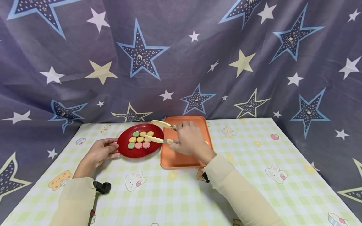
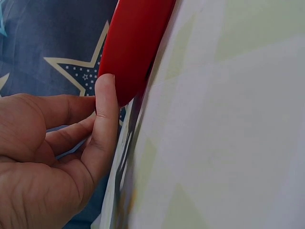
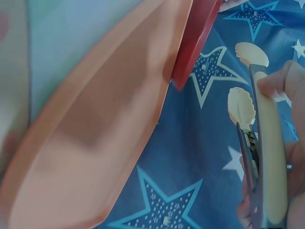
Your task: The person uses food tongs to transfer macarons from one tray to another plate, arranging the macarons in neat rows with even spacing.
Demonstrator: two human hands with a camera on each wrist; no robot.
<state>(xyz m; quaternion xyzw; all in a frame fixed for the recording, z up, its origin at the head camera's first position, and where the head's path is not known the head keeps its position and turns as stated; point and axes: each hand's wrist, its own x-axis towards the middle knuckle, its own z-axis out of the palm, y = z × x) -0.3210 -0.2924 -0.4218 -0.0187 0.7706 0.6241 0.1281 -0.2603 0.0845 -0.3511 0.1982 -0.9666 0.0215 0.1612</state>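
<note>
On the left, a round red plate (image 1: pixel 133 154) bears several green, yellow and pink macarons (image 1: pixel 140 139). My left hand (image 1: pixel 103 150) holds the plate's left rim; its fingertips (image 2: pixel 106 86) meet the rim in the left wrist view. My right hand (image 1: pixel 190 138) grips tongs (image 3: pixel 271 152) with pale scalloped tips, above an orange tray (image 1: pixel 176 160). The tongs' arms are spread apart, and nothing shows between their tips. In the head view, the nearer tip overlaps the macarons; whether it touches them I cannot tell.
The tray stands right beside the plate, its left edge near the plate's rim. Both lie on a table with a green checked cloth (image 1: pixel 249 175). A dark star-patterned curtain (image 1: pixel 175 69) hangs behind the table's far edge.
</note>
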